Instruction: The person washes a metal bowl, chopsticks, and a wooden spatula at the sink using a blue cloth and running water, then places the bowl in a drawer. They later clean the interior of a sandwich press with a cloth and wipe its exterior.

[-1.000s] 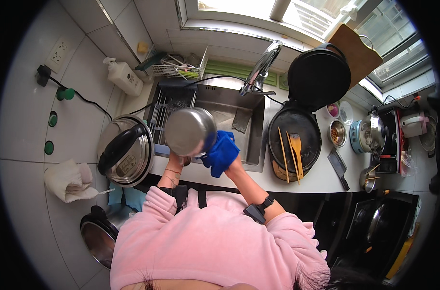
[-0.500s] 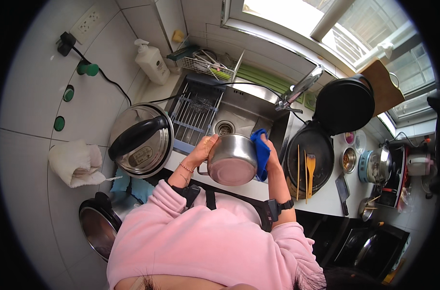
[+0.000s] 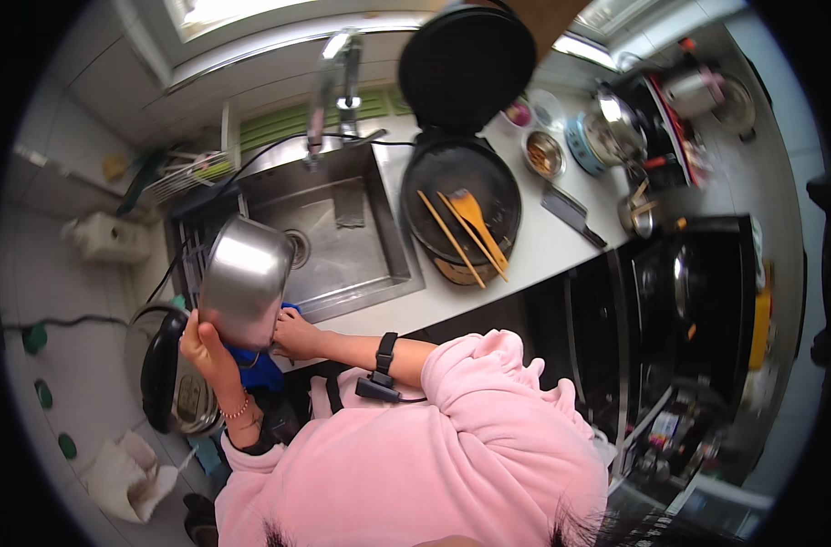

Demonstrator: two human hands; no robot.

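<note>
A shiny steel pot [image 3: 242, 273] is tilted over the near left edge of the sink [image 3: 393, 228]. My left hand [image 3: 210, 354] is closed on the pot's near left side, thumb raised along the metal. A blue cloth [image 3: 260, 374] hangs beneath the pot, partly covered by it. My right hand [image 3: 295, 334] presses the cloth near the pot's lower right side, fingers bent around it. Just left of my left hand stands a steel lid with a black handle [image 3: 165, 369]. The pot's inside is hidden from view.
Right of the sink, an open black electric griddle [image 3: 425, 182] holds chopsticks and a wooden spatula [image 3: 475, 219]. A cleaver [image 3: 572, 216] lies beside it, near a steel bowl [image 3: 543, 153] with food. The faucet [image 3: 347, 91] rises behind the sink; a dish rack [image 3: 192, 178] stands at its left.
The view has swung right. My hands and the pot have shifted left of the sink's drain. The pot has turned, and my right hand with the cloth has moved to its lower side.
</note>
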